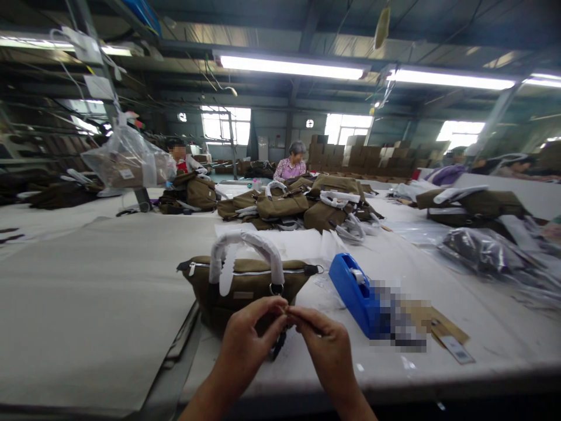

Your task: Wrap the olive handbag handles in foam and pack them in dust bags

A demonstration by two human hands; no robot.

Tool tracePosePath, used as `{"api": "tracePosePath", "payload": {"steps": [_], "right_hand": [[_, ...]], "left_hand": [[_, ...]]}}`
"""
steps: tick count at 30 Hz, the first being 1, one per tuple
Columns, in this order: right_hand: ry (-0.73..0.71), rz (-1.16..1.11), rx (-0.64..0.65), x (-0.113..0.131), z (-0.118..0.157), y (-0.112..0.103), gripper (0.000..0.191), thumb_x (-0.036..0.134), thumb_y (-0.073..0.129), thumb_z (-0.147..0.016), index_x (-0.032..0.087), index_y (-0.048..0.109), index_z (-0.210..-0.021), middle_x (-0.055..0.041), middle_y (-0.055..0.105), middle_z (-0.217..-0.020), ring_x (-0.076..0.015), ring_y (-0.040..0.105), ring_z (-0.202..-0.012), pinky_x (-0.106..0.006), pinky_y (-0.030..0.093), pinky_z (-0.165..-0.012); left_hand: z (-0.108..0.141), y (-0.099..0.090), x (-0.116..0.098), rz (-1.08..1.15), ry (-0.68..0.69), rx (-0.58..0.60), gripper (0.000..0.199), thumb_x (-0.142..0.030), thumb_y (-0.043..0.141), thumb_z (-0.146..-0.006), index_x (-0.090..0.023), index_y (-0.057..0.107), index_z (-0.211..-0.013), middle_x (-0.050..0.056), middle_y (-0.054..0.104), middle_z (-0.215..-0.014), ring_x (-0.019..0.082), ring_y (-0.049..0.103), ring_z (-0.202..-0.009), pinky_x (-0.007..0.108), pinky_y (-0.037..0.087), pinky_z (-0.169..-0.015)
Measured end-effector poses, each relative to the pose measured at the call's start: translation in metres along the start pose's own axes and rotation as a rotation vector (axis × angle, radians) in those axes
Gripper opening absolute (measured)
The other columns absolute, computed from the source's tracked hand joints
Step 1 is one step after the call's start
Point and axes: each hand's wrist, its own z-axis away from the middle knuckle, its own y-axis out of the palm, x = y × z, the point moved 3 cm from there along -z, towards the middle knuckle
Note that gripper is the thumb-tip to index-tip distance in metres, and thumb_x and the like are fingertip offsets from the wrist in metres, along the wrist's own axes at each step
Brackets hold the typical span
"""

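An olive-green handbag (pixel 249 283) stands upright on the white table, with a silver zipper along its top. Its two handles (pixel 241 237) are wrapped in white material. In front of the bag's right side, my left hand (pixel 254 333) and my right hand (pixel 324 345) meet at the fingertips, just below the metal ring at the handle's base. Both hands are pinched closed around something too small to make out. A dark strap (pixel 278 345) hangs below the fingertips, partly hidden by my hands.
A blue tape dispenser (pixel 350 292) sits right of the bag, near a tag (pixel 457 349). Piled olive bags (pixel 283 204) lie behind. Clear plastic packaging (pixel 482 248) is at the right. A person (pixel 291 166) sits beyond the pile, and others are farther off.
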Motion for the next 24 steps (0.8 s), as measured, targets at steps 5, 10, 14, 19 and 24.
{"api": "tracePosePath", "payload": {"steps": [5,10,14,19,24], "right_hand": [[-0.055,0.053,0.051,0.001,0.0,0.001,0.022,0.021,0.065,-0.088,0.029,0.081,-0.098,-0.0008,0.08,-0.093,-0.0185,0.075,-0.081,-0.025,0.062,-0.077],[-0.132,0.096,-0.011,0.0,0.004,0.003,0.026,0.014,0.061,-0.087,0.027,0.081,-0.097,-0.0025,0.08,-0.09,-0.0206,0.076,-0.08,-0.029,0.063,-0.077],[-0.166,0.114,-0.017,-0.003,0.006,0.006,0.028,0.014,0.059,-0.088,0.027,0.081,-0.1,-0.0025,0.08,-0.095,-0.02,0.077,-0.083,-0.027,0.063,-0.079],[-0.098,0.142,-0.056,-0.014,0.004,0.002,0.025,0.023,0.061,-0.093,0.026,0.076,-0.113,-0.0049,0.077,-0.11,-0.021,0.074,-0.097,-0.03,0.06,-0.089],[0.074,0.104,-0.128,-0.031,0.008,0.002,0.024,0.034,0.063,-0.09,0.02,0.07,-0.109,-0.0095,0.075,-0.107,-0.0234,0.073,-0.097,-0.03,0.061,-0.081]], "left_hand": [[0.001,0.0,-0.001,-0.032,0.007,-0.013,0.019,-0.024,0.073,-0.084,-0.025,0.074,-0.103,-0.001,0.079,-0.097,0.016,0.075,-0.086,0.023,0.058,-0.083],[0.003,0.003,-0.004,-0.017,0.008,-0.06,0.016,-0.02,0.07,-0.085,-0.025,0.073,-0.101,-0.002,0.079,-0.092,0.015,0.074,-0.084,0.023,0.058,-0.082],[0.002,0.005,-0.003,-0.009,-0.014,-0.058,0.014,-0.018,0.069,-0.086,-0.025,0.073,-0.098,-0.003,0.078,-0.089,0.015,0.074,-0.082,0.022,0.057,-0.08],[0.002,-0.004,0.007,-0.029,-0.016,-0.027,0.015,-0.028,0.069,-0.089,-0.025,0.072,-0.103,0.0,0.077,-0.102,0.018,0.073,-0.096,0.026,0.056,-0.091],[0.012,-0.018,0.029,-0.048,-0.194,-0.153,0.031,-0.046,0.058,-0.095,-0.022,0.068,-0.112,0.005,0.076,-0.109,0.021,0.074,-0.099,0.032,0.058,-0.09]]}}
